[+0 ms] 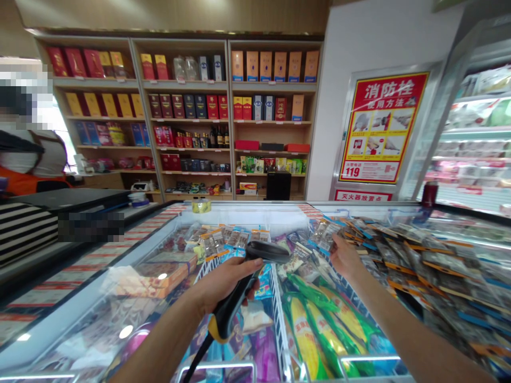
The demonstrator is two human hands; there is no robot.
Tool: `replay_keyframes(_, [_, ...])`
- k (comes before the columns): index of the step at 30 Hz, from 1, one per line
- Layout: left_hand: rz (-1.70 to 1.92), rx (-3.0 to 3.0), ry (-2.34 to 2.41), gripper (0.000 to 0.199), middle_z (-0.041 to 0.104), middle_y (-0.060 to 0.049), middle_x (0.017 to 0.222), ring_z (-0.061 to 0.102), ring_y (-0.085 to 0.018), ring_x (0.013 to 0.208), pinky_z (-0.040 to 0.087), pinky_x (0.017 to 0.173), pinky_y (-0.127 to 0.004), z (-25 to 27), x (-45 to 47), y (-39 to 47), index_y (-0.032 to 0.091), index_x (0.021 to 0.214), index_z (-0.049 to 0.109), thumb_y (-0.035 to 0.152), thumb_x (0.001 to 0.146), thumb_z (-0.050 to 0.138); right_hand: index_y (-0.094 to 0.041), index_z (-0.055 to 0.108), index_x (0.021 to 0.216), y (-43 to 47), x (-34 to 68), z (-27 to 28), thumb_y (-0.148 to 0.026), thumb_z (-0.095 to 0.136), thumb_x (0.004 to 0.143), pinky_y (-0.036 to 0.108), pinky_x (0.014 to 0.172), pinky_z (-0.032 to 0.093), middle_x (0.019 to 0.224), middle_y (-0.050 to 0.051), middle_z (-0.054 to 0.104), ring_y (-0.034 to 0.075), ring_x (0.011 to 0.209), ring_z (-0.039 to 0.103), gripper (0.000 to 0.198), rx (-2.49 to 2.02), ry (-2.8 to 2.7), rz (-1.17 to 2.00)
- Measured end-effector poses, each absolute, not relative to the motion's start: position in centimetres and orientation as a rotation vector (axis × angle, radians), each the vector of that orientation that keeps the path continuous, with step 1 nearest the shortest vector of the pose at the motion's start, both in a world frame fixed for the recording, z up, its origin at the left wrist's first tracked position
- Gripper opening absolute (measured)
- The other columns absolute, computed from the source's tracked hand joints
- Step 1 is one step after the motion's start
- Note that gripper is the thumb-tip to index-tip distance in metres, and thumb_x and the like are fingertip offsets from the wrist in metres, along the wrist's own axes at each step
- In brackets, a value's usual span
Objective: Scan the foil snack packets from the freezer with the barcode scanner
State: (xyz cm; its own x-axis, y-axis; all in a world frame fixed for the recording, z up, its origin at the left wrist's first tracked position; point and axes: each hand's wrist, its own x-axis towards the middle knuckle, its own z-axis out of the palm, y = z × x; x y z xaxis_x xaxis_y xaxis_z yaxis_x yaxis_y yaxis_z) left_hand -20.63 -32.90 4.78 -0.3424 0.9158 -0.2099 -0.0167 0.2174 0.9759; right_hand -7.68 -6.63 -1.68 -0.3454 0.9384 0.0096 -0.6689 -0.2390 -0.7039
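Observation:
My left hand (227, 284) is wrapped round the handle of a black and yellow barcode scanner (267, 251), its head turned to the right and its cord trailing down. Farther right, my right hand (346, 257) pinches the edge of a small clear packet (325, 234) with a blue strip. Beside that hand lies a big heap of similar packets (423, 260) with orange and blue strips. Between my arms, bags of corn (307, 324) in green and yellow wrapping lie in a chest freezer (247, 218). More strip-topped packets (223, 240) rest behind the scanner.
White wire dividers (279, 319) split the freezer. Boxed food (159, 276) sits under glass at left. A dark counter (80, 197) and a person in an orange garment (24, 181) are farther left. Shelves of boxes (187, 106) line the back wall; a red fire-hydrant poster (385, 125) hangs right.

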Motion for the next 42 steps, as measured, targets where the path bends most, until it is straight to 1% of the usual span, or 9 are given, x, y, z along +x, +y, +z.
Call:
replay_keyframes(3, [1.276,0.881,1.565,0.041,0.054,0.001,0.056,0.048,-0.009,0.045,0.038,0.045,-0.023,4.9,-20.6,-32.9,0.014,0.072,0.048,0.054,0.064,0.056,-0.018,0.054,0.065,-6.7,-7.8,-1.7,-0.007,0.045,0.074,0.016,0.048,0.049,0.053,-0.004,0.062,0.008,0.048,0.059,0.017,-0.512,-0.748,1.807])
replay_keyframes(9, [1.279,0.912,1.564,0.041,0.055,-0.001,0.056,0.048,-0.009,0.045,0.037,0.046,-0.022,4.8,-20.7,-33.0,0.014,0.069,0.048,0.055,0.065,0.054,-0.019,0.054,0.064,-6.5,-7.7,-1.7,-0.008,0.05,0.071,0.017,0.049,0.05,0.056,-0.004,0.063,0.009,0.05,0.059,0.013,-0.51,-0.764,1.811])
replay_keyframes(17, [1.28,0.882,1.573,0.043,0.055,-0.001,0.058,0.048,-0.009,0.044,0.036,0.045,-0.023,4.8,-20.8,-32.9,0.014,0.069,0.048,0.055,0.062,0.056,-0.018,0.05,0.061,-5.8,-8.1,-1.8,-0.011,0.055,0.07,0.017,0.041,0.047,0.049,-0.006,0.06,0.008,0.042,0.056,0.012,-0.515,-0.766,1.803])
replay_keyframes(21, [1.26,0.867,1.593,0.043,0.054,0.0,0.056,0.047,-0.009,0.044,0.036,0.046,-0.023,5.0,-20.4,-32.8,0.013,0.068,0.048,0.055,0.061,0.056,-0.018,0.049,0.06,-5.8,-8.5,-1.7,-0.011,0.055,0.07,0.017,0.044,0.048,0.051,-0.006,0.06,0.008,0.045,0.058,0.013,-0.497,-0.77,1.824])
replay_keyframes(28, [1.259,0.882,1.564,0.041,0.054,0.0,0.059,0.047,-0.008,0.045,0.037,0.048,-0.024,4.7,-20.0,-32.8,0.014,0.071,0.048,0.053,0.063,0.056,-0.019,0.054,0.063,-6.6,-9.0,-1.8,-0.011,0.049,0.073,0.02,0.049,0.051,0.056,-0.003,0.063,0.01,0.05,0.06,0.014,-0.501,-0.787,1.856])
replay_keyframes(34, [1.183,1.012,1.546,0.045,0.054,-0.001,0.058,0.049,-0.009,0.047,0.037,0.047,-0.023,7.4,-20.7,-30.7,0.012,0.07,0.05,0.057,0.063,0.054,-0.018,0.054,0.065,-6.8,-9.1,-1.2,-0.012,0.054,0.071,0.018,0.046,0.05,0.056,-0.004,0.064,0.009,0.046,0.059,0.009,-0.471,-0.78,1.848])
replay_keyframes(37, [1.12,1.116,1.534,0.045,0.055,-0.002,0.058,0.05,-0.01,0.049,0.038,0.049,-0.024,9.1,-19.6,-29.0,0.013,0.071,0.051,0.056,0.062,0.056,-0.017,0.055,0.064,-6.8,-8.8,-0.7,-0.011,0.054,0.071,0.017,0.044,0.049,0.054,-0.003,0.064,0.009,0.044,0.058,0.008,-0.437,-0.775,1.84])
replay_keyframes(42, [1.025,1.187,1.62,0.043,0.054,0.0,0.056,0.05,-0.011,0.048,0.037,0.047,-0.023,8.9,-18.0,-27.2,0.015,0.072,0.051,0.055,0.06,0.058,-0.017,0.055,0.063,-6.4,-8.1,-0.3,-0.009,0.052,0.071,0.017,0.045,0.049,0.054,-0.004,0.065,0.008,0.045,0.059,0.012,-0.413,-0.734,1.802])
